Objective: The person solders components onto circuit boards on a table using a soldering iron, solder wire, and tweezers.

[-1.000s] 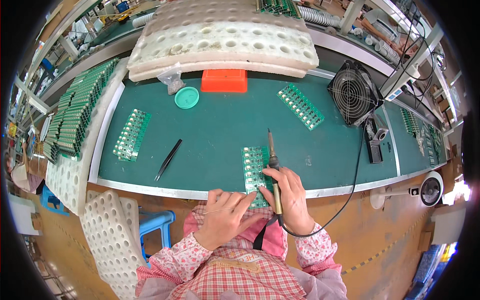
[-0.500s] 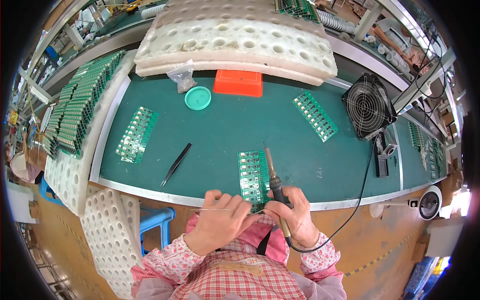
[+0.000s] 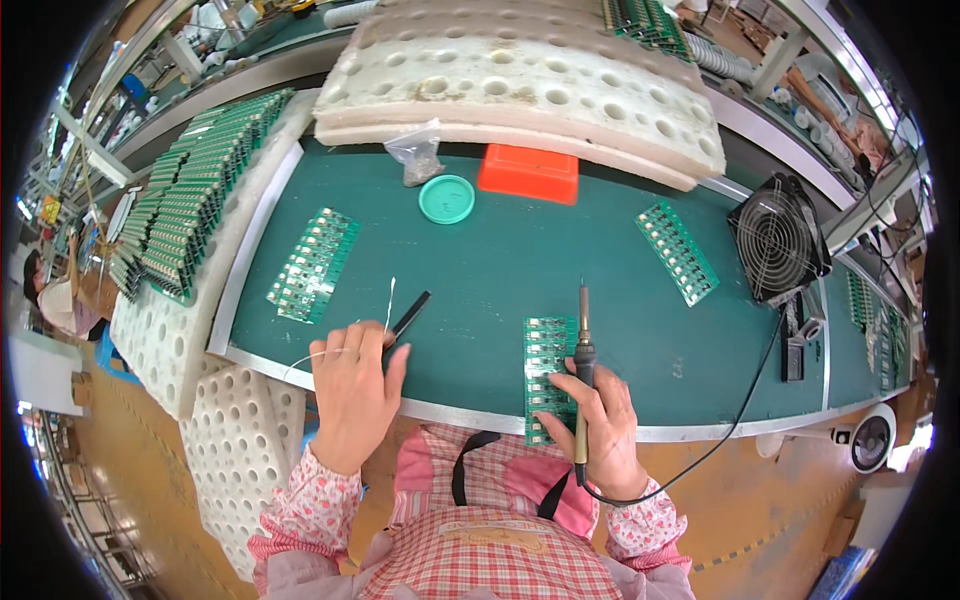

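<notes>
The right hand (image 3: 598, 415) holds the black soldering iron (image 3: 582, 352) over the green circuit panel (image 3: 548, 375) at the worktop's near edge; a slip could scorch it. The left hand (image 3: 350, 385) pinches thin solder wire (image 3: 385, 305), which could sag.

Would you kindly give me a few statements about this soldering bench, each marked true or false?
1. The right hand holds a soldering iron. True.
2. The iron's tip points toward the person. False: it points away, up the mat beside the circuit board.
3. The left hand rests on black tweezers. True, and a thin solder wire runs up from it.
4. The round teal lid lies at the near edge of the mat. False: it lies at the far edge, beside the orange box.
5. A fan stands on the left of the bench. False: it stands on the right.
</notes>
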A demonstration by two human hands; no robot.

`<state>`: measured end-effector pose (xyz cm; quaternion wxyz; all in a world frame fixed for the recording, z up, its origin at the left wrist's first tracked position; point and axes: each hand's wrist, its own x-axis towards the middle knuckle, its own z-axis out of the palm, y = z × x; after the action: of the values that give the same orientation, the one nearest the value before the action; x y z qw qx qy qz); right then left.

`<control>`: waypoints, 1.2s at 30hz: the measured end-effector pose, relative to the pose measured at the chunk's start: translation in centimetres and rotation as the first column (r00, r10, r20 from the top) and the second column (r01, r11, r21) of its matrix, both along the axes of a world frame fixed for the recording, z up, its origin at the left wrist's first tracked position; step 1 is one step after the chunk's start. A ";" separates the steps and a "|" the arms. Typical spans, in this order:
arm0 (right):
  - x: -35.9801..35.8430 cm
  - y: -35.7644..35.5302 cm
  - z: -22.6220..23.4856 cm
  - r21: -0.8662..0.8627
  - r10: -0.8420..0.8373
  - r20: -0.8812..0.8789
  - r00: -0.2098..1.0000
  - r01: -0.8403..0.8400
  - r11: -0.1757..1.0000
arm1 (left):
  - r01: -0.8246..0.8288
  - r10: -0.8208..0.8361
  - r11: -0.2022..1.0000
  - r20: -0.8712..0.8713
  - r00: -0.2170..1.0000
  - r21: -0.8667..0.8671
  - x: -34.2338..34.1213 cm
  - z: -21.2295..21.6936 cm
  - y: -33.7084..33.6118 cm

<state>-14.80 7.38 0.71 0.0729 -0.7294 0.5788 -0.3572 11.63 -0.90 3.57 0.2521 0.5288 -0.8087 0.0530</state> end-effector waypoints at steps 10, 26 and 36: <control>1.4 -1.2 -0.3 0.036 0.010 -0.005 1.000 -0.010 0.999 | 0.195 0.044 0.898 -0.523 0.851 0.393 0.6 0.4 -2.3; 1.8 -1.2 -0.1 0.039 -0.023 -0.028 0.999 0.024 0.999 | 0.308 -0.028 0.865 -0.574 0.818 0.397 0.4 -1.0 -2.3; 1.9 -1.5 0.1 0.030 -0.014 -0.039 0.999 0.015 0.999 | 0.168 0.120 0.917 -0.652 0.748 0.362 -0.9 -2.4 -1.2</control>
<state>-12.92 5.83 0.78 0.0701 -0.7308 0.5906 -0.3350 10.73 -2.08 1.21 0.4099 0.5419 -0.6664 -0.3069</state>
